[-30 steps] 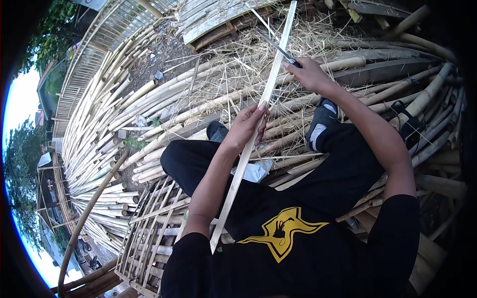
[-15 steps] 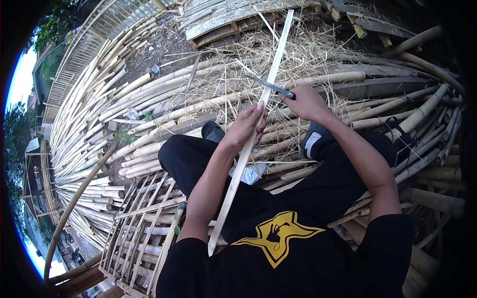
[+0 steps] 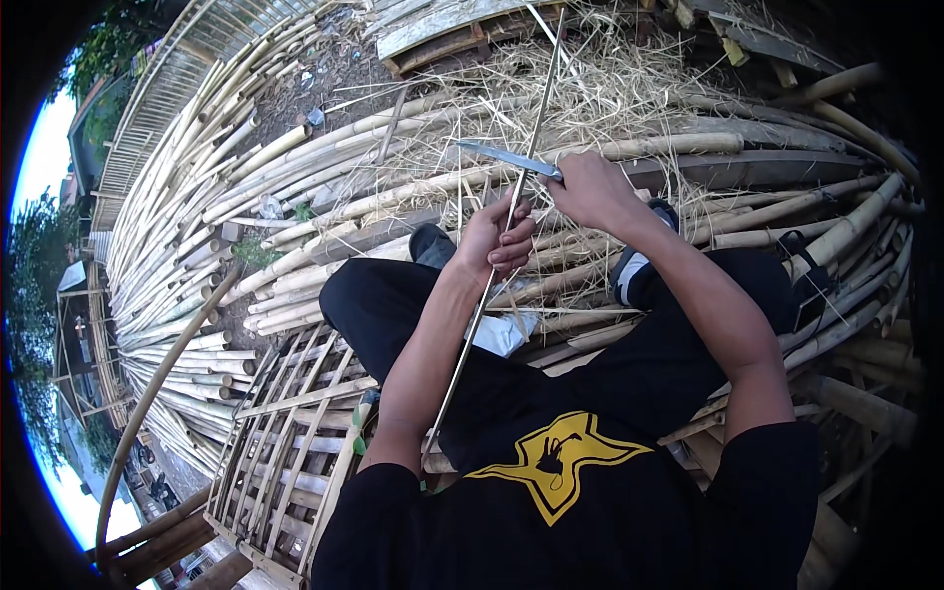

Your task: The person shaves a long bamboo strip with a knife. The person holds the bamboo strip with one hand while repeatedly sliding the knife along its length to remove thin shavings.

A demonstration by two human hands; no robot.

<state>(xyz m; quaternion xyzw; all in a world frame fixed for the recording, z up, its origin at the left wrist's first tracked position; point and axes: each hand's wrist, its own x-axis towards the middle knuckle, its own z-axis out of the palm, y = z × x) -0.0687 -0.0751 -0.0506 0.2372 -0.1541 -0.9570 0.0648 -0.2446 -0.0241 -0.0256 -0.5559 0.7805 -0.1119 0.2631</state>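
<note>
A long bamboo strip [image 3: 545, 90] runs from near my chest up and away, its thin edge showing. My left hand [image 3: 495, 239] is closed round the strip at about its middle. A knife [image 3: 506, 157] with a grey blade is gripped in my right hand [image 3: 593, 194], just beyond and to the right of the left one. The blade points left and crosses the strip a little above my left fingers; whether it touches the strip I cannot tell. Most of the knife's handle is hidden in my fist.
Shavings [image 3: 600, 88] lie heaped beyond my hands over bamboo poles [image 3: 393, 202]. Stacked poles [image 3: 177, 256] fill the left side. A slatted bamboo frame [image 3: 285, 442] stands at the lower left, and a wooden pallet [image 3: 442, 29] at the far middle. A white plastic bag [image 3: 500, 334] lies between my legs.
The bamboo strip has been turned from its broad pale face onto its thin edge. My left fingers have rolled round with it. The knife has shifted slightly left.
</note>
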